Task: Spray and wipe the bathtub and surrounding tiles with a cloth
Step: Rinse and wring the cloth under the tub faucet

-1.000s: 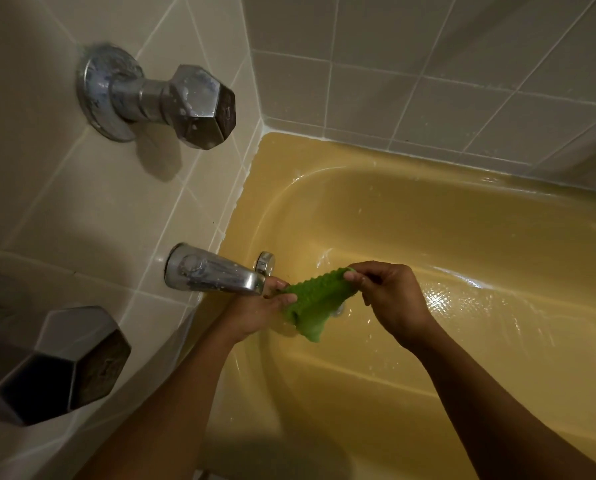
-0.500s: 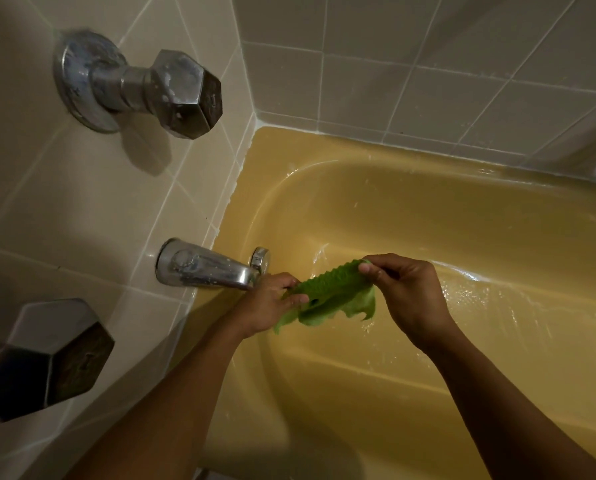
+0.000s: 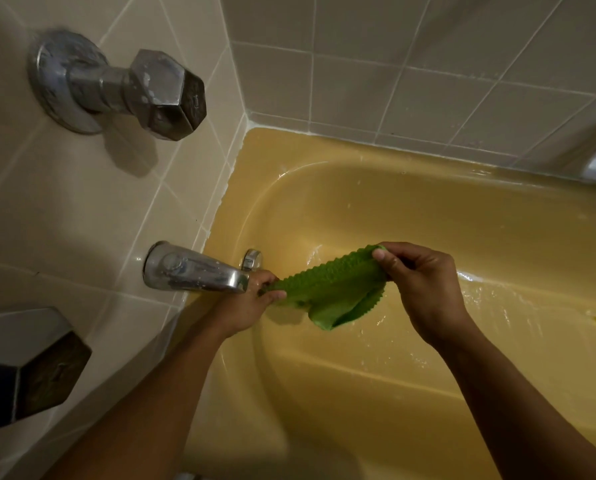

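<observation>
Head view: left hand [image 3: 251,306] and right hand [image 3: 424,282] fingers [image 3: 404,249] pinch the ends of the green cloth [image 3: 327,289], stretched over the bathtub [image 3: 359,209] near the spout [image 3: 192,271]. The tub is wet; wiping it and the tiles [image 3: 359,81] seems mostly ahead.

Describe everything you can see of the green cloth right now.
The bumpy bright green cloth has a scalloped edge and looks soft, perhaps microfibre. It is stretched slantwise above the glossy yellow bathtub. The left hand pinches its lower end just below the chrome tub spout, and the right hand pinches its upper end. Its middle sags into a loose hanging fold. Only the hands appear to touch it. Whether it is wet cannot be told.
</observation>
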Available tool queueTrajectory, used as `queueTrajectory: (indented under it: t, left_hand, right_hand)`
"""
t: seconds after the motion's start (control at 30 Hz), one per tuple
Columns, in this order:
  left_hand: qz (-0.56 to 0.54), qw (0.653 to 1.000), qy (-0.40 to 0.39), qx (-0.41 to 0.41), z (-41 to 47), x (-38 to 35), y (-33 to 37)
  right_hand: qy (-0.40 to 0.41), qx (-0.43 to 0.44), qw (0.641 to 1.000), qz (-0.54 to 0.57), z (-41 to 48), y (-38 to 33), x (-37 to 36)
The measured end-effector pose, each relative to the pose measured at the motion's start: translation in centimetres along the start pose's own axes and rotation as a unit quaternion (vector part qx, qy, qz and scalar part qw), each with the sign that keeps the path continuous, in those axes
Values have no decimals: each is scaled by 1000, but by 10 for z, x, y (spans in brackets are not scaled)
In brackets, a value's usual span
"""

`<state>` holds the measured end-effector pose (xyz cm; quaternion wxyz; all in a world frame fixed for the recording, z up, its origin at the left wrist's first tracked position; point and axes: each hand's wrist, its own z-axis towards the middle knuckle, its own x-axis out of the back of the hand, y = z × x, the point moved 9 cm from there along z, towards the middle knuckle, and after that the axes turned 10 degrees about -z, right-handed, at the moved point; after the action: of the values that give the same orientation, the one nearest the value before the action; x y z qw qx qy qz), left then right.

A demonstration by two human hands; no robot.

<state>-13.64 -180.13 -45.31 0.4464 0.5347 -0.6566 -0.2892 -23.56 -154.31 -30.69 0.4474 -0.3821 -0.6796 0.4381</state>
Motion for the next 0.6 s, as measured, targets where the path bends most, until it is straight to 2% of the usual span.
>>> queueTrajectory:
  t: [0.07,0.17,0.3,0.43,0.6]
  left_hand:
    - [22,1000,-5,-13,-1,1,1]
    - [13,1000,-8,25,-2,5,-4]
    - [-5,1000,1,-18,-1,8,15]
    - [27,999,20,-25,-1,9,27]
    - [-29,999,11,-13,-2,2,17]
  right_hand:
    - [12,-2,1000,10,0,0,6]
    - [21,-6,1000,9,3,1,14]
    - [46,-7,998,31,6,2,28]
    - [65,-10,997,36,9,9,42]
    - [82,-28,994,61,13,18,53]
